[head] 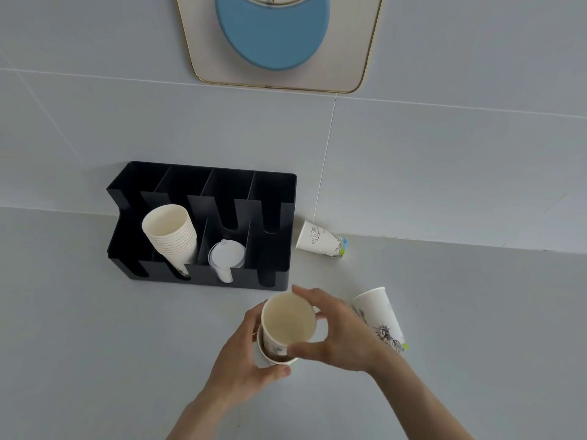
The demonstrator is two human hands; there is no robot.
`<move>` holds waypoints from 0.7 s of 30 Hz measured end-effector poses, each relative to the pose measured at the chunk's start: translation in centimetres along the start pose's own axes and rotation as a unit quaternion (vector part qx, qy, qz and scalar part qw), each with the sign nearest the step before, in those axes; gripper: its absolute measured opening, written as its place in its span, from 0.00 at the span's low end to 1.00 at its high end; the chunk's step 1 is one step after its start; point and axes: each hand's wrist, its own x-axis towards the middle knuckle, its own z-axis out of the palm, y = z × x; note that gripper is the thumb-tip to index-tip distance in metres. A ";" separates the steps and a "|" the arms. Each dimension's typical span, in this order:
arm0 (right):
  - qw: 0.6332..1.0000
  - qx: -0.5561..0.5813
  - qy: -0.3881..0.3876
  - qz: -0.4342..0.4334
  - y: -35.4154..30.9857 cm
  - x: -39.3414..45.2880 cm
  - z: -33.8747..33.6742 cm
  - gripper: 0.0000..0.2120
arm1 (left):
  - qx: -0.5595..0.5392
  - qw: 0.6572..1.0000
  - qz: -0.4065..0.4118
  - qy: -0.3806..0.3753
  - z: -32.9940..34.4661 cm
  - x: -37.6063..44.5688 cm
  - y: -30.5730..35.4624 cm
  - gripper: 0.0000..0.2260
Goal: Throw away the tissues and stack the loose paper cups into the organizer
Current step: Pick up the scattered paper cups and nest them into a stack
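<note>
Both hands work just in front of the black organizer [203,230] on the grey counter [79,328]. The right hand [336,331] grips the upper paper cup [287,322] nested in a lower cup [279,360] clasped by the left hand [244,354]. Two sketch-printed cups [320,241] [381,319] lie loose at right; no legible text.

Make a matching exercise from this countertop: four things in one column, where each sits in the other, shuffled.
Things:
1. cup stack
2. lids
3. tipped cup
4. nested cups

Places:
A. lying by the wall, right of the organizer
B. held in both hands
C. organizer's second slot from left
D. organizer's third slot from left

Pairs: 1-C, 2-D, 3-A, 4-B
</note>
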 end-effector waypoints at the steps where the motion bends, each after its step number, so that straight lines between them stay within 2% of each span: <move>1: 0.999 -0.026 -0.018 0.002 0.5 0.1 0.5 0.46 | 0.000 1.000 0.003 0.000 0.0 -0.1 0.0 0.49; 5: 0.995 -0.077 -0.056 0.011 2.1 0.4 1.8 0.41 | 0.008 1.000 0.016 -0.005 -0.1 -0.3 0.1 0.52; 10: 0.994 -0.086 -0.056 0.032 3.1 0.4 2.5 0.41 | 0.007 1.000 0.017 -0.007 -0.2 -0.3 -0.2 0.46; 13: 0.994 -0.090 -0.060 0.030 3.0 0.2 2.2 0.40 | 0.002 1.000 0.015 -0.007 -0.1 -0.3 -0.1 0.47; 15: 0.998 -0.050 -0.015 0.035 3.3 0.3 1.5 0.36 | -0.003 1.000 0.016 -0.010 -0.1 -0.3 0.0 0.46; 17: 0.994 -0.018 0.088 0.062 4.3 0.6 0.4 0.32 | -0.006 1.000 0.015 -0.007 -0.1 -0.2 0.0 0.45; 19: 0.976 -0.076 0.173 0.106 5.8 0.9 -0.8 0.29 | -0.007 1.000 0.013 -0.002 0.0 -0.2 -0.2 0.44; 21: 0.957 -0.143 0.178 0.178 7.1 1.0 -1.7 0.32 | -0.006 1.000 0.015 -0.001 0.1 -0.2 -0.3 0.44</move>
